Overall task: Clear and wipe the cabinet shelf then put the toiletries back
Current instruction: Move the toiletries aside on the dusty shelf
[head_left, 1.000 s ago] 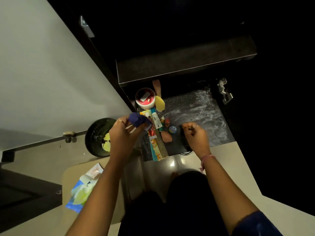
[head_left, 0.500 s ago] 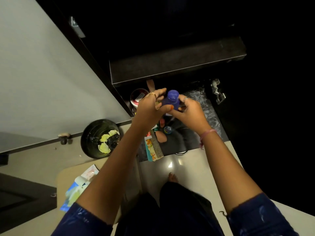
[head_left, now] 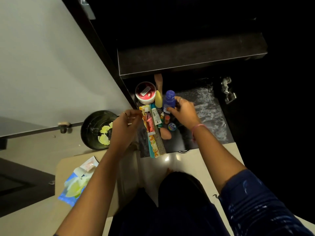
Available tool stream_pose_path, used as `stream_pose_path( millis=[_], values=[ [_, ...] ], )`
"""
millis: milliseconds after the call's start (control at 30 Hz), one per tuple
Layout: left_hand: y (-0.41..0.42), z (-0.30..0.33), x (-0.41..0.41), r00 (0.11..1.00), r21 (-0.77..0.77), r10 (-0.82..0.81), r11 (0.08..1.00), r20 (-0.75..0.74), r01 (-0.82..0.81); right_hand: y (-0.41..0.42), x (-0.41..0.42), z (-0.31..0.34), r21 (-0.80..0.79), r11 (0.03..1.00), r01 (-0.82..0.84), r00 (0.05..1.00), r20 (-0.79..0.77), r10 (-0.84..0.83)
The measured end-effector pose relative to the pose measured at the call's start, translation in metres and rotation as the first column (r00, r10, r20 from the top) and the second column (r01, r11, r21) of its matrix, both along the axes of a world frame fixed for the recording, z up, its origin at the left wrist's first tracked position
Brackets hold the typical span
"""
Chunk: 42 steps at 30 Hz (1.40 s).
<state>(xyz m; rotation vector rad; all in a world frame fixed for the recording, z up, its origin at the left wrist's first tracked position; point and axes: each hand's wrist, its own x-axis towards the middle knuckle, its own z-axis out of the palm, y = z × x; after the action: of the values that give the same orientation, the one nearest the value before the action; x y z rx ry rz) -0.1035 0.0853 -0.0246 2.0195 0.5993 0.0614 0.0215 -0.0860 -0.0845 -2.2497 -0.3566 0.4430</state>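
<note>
— Item held? 
— Right hand [head_left: 183, 111]: fingers curled round a smooth cylindrical blue bottle [head_left: 168, 101], upright among toiletries on the dark, streaked shelf [head_left: 209, 114].
— Left hand [head_left: 124, 126]? 
— Fingers loosely bent, holding nothing, beside the crinkled red tube [head_left: 149, 120] and ridged comb [head_left: 159, 142].

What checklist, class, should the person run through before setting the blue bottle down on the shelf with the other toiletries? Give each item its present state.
1. Right hand has a grip on the blue bottle: ok.
2. Bottle is upright with its cap on top: ok.
3. Left hand is free to help, holding nothing: cannot tell; its fingertips sit right at the red toothpaste tube.
4. Bare shelf lies to the right of the pile: ok.
5. Shelf surface is dry: cannot tell; it shows pale streaks.
6. Neighbours such as the red-lidded jar and yellow bottle leave room: not ok; they crowd the bottle's left side.
</note>
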Motion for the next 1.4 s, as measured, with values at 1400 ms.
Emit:
stream_pose_path(
  millis=[1400],
  values=[
    [0.023, -0.016, -0.040, 0.991, -0.071, 0.091, 0.993, -0.099, -0.098, -0.008, -0.035, 0.049, 0.267, 0.888, 0.374, 0.877, 0.210, -0.432]
  ],
)
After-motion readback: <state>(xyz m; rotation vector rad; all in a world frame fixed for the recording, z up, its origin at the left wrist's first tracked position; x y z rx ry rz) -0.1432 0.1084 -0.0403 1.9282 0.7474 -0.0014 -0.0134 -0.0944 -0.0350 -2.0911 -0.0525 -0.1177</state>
